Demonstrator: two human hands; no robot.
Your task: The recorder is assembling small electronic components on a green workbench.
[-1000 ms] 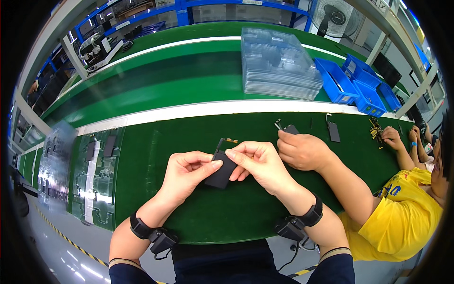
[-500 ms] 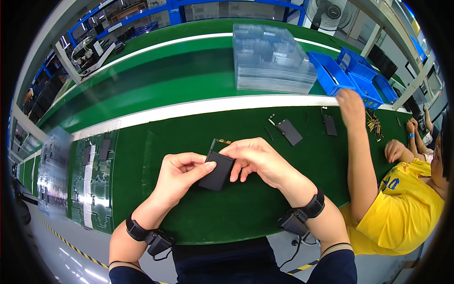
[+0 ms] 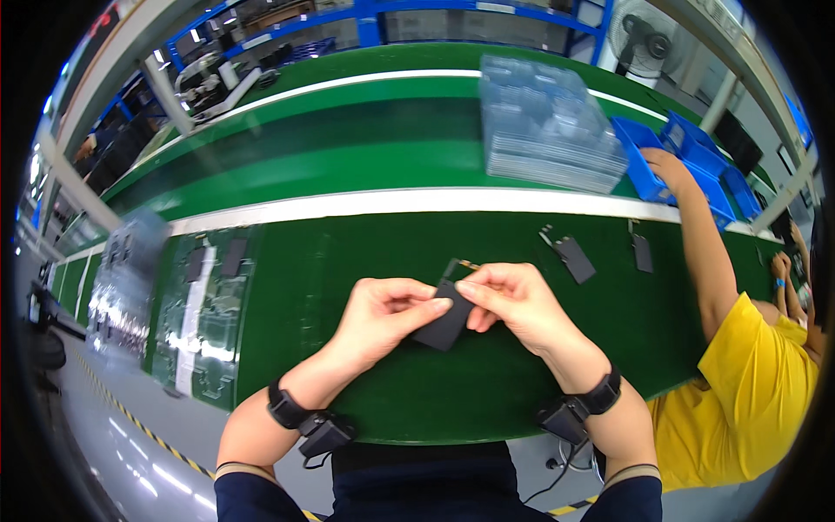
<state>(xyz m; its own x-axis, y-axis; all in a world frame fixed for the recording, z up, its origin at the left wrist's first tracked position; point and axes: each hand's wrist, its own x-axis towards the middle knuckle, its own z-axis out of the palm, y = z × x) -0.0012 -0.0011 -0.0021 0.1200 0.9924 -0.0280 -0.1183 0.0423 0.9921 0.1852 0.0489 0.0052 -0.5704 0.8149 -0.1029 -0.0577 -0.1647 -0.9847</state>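
Observation:
Above the green work surface (image 3: pixel 383 404), a flat black battery (image 3: pixel 442 331) with a thin connector strip at its top is held between both of my hands. My left hand (image 3: pixel 387 313) pinches its left side, thumb on the face and fingers behind. The fingers of my right hand (image 3: pixel 515 306) close on the upper right corner by the strip, whose gold-coloured end shows above them. Two similar batteries lie farther right, one tilted (image 3: pixel 577 263) and one nearly upright in the view (image 3: pixel 643 253).
To the left is a clear plastic tray (image 3: pixel 222 348) holding two black batteries, beside a stack of clear trays (image 3: pixel 126 291). Another tray stack (image 3: pixel 548 122) stands beyond the white strip. At right, a co-worker in yellow reaches a hand (image 3: pixel 665 165) into a blue bin (image 3: pixel 633 137).
The head view has shifted, so the scene sits farther right. Both my hands keep hold of the battery. The co-worker's hand has moved into the blue bin.

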